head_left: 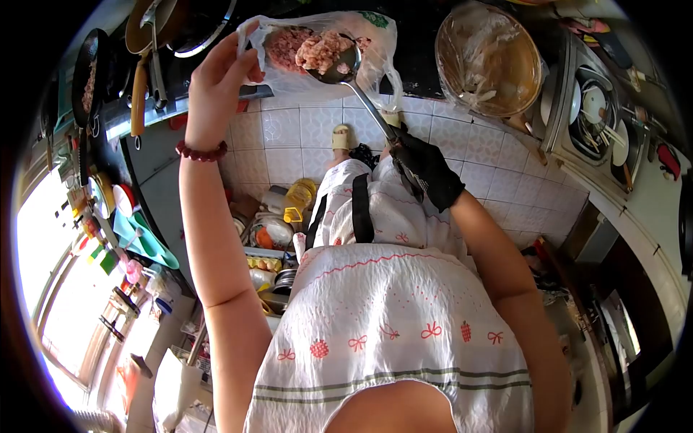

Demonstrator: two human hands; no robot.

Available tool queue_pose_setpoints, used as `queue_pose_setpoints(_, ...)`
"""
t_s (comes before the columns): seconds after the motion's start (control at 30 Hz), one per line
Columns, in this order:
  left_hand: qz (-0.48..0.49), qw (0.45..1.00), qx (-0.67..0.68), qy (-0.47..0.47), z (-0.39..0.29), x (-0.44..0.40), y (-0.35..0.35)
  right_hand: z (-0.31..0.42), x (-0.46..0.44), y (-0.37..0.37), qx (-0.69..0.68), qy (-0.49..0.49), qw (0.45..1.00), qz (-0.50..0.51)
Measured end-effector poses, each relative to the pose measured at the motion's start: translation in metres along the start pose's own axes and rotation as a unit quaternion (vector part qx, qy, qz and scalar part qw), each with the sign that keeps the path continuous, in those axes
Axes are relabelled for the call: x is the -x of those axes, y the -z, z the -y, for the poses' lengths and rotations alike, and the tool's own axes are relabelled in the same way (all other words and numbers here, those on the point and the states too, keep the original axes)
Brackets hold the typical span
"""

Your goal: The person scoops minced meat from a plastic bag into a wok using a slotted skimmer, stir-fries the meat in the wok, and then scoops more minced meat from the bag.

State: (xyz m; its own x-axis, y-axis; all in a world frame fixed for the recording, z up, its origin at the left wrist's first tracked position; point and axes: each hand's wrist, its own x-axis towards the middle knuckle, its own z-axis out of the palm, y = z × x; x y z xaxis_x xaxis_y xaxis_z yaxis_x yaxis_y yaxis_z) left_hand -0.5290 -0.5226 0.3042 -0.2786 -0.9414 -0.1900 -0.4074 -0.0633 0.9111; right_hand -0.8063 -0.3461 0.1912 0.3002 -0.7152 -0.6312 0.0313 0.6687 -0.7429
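Observation:
A clear plastic bag lies open on the dark counter with pink minced meat inside. My bare left hand, with a red bead bracelet at the wrist, pinches the bag's left edge. In a black glove, my right hand is closed around the handle of a metal ladle. The ladle's bowl is over the bag's opening and carries a clump of minced meat. Whether that clump still touches the meat below cannot be made out.
Right of the bag stands a round brown basin covered in clear plastic. Pans with handles are at the upper left, one dark pan holding some minced meat. Farther right is a sink with dishes. A yellow oil bottle stands below the counter.

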Motion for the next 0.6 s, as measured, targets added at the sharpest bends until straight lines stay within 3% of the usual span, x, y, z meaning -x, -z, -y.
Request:
queue_pose_setpoints(0.2, -0.023, 0.999, 0.003, -0.031, 0.021, 0.004, 0.013, -0.009, 0.043, -0.058, -0.113, 0.006, 0.991, -0.065)
queue_pose_setpoints(0.33, -0.047, 0.987, -0.141, -0.058, 0.019, 0.010, 0.014, -0.037, 0.088, -0.093, -0.196, -0.014, 0.975, -0.102)
queue_pose_setpoints(0.37, -0.045, 0.990, -0.114, -0.076, 0.015, 0.015, 0.009, -0.040, 0.101, -0.103, -0.208, -0.025, 0.970, -0.124)
queue_pose_setpoints(0.43, -0.090, 0.979, -0.096, -0.156, 0.021, 0.018, -0.003, -0.045, 0.127, -0.118, -0.237, -0.042, 0.955, -0.175)
queue_pose_setpoints(0.53, -0.169, 0.939, -0.176, -0.244, -0.006, 0.040, -0.043, -0.044, 0.182, -0.129, -0.255, -0.033, 0.937, -0.236)
queue_pose_setpoints(0.6, -0.187, 0.906, -0.208, -0.319, -0.026, 0.055, -0.083, -0.052, 0.215, -0.127, -0.343, 0.005, 0.898, -0.276)
